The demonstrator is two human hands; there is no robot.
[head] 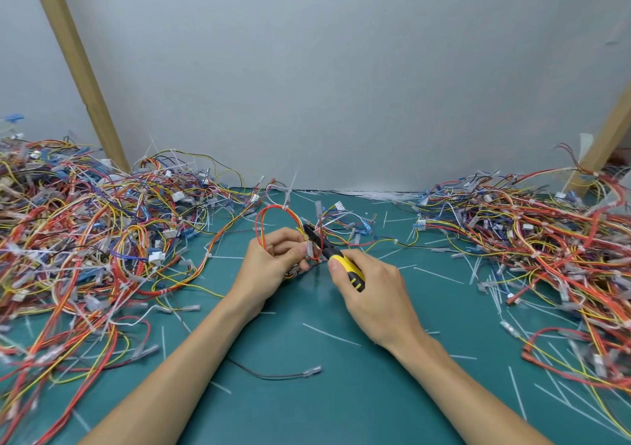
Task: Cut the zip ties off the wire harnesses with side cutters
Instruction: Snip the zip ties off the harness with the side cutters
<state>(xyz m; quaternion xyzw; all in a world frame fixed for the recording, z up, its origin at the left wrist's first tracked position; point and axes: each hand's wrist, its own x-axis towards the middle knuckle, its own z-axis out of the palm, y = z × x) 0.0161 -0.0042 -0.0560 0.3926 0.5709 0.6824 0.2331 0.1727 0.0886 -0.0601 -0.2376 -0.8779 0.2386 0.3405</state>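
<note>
My left hand (269,267) pinches a small harness of red and orange wires (273,214) that loops up above the fingers. A white zip tie (288,190) sticks up from the top of the loop. My right hand (370,287) grips the yellow-and-black handles of the side cutters (345,263). Their dark jaws (310,231) point up and left and sit against the wires right beside my left fingertips. Whether the jaws are around a tie is too small to tell.
A large tangle of harnesses (78,239) covers the left of the green mat (317,393); another heap (546,239) lies on the right. Cut white tie pieces (331,334) and a loose dark wire (273,374) lie near my forearms. Wooden posts (78,68) lean against the grey wall.
</note>
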